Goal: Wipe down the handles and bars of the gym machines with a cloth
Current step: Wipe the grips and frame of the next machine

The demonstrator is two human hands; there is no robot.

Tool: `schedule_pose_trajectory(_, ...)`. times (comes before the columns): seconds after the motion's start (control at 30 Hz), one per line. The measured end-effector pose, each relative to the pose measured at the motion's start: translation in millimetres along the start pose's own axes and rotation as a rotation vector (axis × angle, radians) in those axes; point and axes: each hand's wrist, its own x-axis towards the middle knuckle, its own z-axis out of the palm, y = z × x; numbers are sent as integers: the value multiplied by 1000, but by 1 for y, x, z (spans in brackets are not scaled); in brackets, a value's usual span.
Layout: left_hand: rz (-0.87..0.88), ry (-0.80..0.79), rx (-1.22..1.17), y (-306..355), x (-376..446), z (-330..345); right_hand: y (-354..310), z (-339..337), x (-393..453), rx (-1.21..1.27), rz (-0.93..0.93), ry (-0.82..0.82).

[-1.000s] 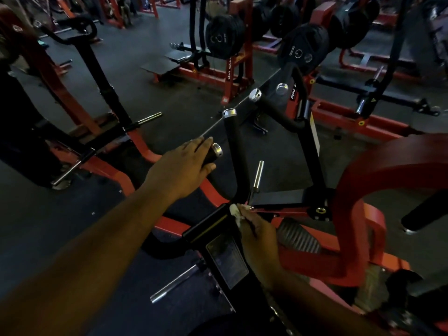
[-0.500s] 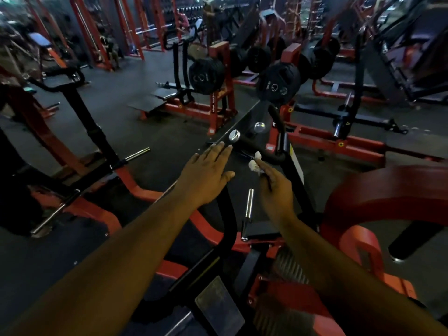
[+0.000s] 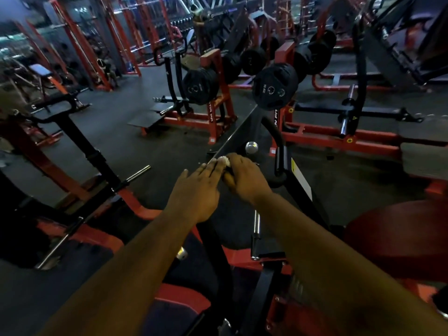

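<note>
Hands meet: my right hand (image 3: 247,179) pinches small white cloth (image 3: 224,160) on black machine handle; left hand (image 3: 197,190) flat, fingers straight, touching it.

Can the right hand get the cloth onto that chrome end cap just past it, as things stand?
Probably yes. The right hand grips the cloth at its fingertips, and the chrome end cap sits just beyond with nothing between them. The left hand lies alongside, not across the path.

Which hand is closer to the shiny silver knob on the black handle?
Right. The right hand, gripping the white cloth, sits just below-left of the silver knob. The left hand lies farther off, lower and to the left.
</note>
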Motion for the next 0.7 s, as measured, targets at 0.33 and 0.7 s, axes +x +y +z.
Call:
schedule_pose_trajectory(0.33,84,-90,57,-1,14,-9,33,26,-35,-3,311,400)
schedule_pose_trajectory(0.7,76,-54,60,3,15,-7,45,17,-39,-26,179,350)
